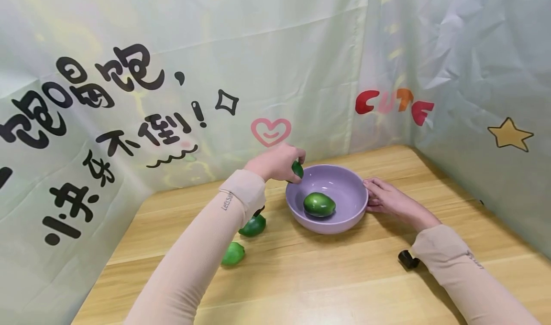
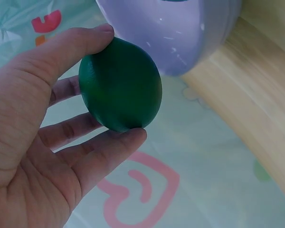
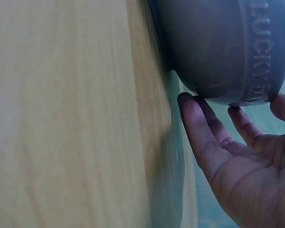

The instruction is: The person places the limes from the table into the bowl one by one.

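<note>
My left hand (image 1: 280, 162) is over the left rim of a purple bowl (image 1: 348, 196), pinching a smooth dark green rounded fruit (image 2: 121, 85) between thumb and fingertips. Inside the bowl lies a glossy green oval fruit (image 1: 319, 204). At the bowl's right side, my right hand (image 1: 391, 198) touches the outer wall with fairly straight fingers. The right wrist view shows those fingertips (image 3: 192, 107) against the wall, near raised "LUCKY" lettering. Left of the bowl, a dark green fruit (image 1: 253, 225) and a lighter green lime (image 1: 234, 254) rest on the table, partly hidden by my left sleeve.
The wooden table (image 1: 318, 282) ends at printed fabric walls at the back and both sides. A small black object (image 1: 407, 260) shows beside my right cuff, above the table.
</note>
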`<state>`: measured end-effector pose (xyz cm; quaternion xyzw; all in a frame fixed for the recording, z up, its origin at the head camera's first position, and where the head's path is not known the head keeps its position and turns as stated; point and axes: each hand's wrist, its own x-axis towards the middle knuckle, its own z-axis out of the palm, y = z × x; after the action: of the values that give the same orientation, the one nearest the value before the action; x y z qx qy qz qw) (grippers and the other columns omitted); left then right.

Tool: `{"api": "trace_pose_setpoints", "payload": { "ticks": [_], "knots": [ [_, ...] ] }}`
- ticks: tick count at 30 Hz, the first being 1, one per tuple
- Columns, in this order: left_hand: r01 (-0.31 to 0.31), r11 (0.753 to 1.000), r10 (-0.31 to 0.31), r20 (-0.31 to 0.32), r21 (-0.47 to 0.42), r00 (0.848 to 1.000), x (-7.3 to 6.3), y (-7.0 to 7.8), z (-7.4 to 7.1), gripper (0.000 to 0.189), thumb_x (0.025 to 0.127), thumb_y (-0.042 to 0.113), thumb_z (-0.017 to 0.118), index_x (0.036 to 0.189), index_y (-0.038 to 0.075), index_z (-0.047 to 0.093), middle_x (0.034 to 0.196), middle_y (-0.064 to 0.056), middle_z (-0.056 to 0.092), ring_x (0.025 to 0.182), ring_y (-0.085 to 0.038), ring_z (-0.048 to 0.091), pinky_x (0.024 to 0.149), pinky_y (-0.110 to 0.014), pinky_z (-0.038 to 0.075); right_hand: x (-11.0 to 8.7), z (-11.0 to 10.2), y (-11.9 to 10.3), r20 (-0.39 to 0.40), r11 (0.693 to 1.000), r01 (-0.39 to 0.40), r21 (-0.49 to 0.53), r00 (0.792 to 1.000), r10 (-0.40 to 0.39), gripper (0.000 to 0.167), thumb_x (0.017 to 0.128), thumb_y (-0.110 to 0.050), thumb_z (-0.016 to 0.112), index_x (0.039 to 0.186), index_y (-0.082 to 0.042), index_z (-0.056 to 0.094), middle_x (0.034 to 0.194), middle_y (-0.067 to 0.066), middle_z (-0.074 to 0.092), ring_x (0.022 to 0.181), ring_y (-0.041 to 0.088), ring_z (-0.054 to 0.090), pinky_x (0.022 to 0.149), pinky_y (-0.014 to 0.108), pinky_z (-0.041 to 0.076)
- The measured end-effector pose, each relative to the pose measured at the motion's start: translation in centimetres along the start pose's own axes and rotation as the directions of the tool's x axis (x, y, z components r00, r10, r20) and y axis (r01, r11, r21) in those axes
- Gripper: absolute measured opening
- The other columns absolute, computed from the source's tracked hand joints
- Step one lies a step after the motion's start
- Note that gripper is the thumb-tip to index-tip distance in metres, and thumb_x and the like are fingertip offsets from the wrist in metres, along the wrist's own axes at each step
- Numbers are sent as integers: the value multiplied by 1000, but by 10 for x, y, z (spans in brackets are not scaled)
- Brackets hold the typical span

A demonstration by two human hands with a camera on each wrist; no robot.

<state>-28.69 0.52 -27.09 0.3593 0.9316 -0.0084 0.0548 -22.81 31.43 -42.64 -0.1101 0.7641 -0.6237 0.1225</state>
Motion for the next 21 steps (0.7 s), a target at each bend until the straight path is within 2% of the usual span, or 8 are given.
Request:
{"api": "trace_pose_setpoints", "payload": {
  "ticks": [7,16,21],
  "knots": [
    [-9,1000,9,28,3,1000,7,10,1,49,91,32,88,130,10,67,121,-6,68,107,-20,62,95,-32,55,0,0,-1,-8,1000,-5,4,1000,5,54,120,-30,30,148,16,30,139,35,52,109,13,70,92,27,62],
    [-21,999,22,22,-33,1000,16,22,7,46,91,35,87,127,13,68,120,-2,67,105,-18,61,88,-29,54,4,2,-2,-2,1000,-9,-3,1000,9,54,120,-30,29,149,16,30,142,41,49,113,19,71,92,28,62],
    [-47,998,48,25,-40,999,25,32,11,42,91,35,87,124,15,69,117,1,66,105,-16,60,86,-27,52,2,-1,3,12,1000,2,-2,1000,-1,53,120,-30,26,148,15,29,139,36,53,112,16,70,92,28,62]
  ]
}}
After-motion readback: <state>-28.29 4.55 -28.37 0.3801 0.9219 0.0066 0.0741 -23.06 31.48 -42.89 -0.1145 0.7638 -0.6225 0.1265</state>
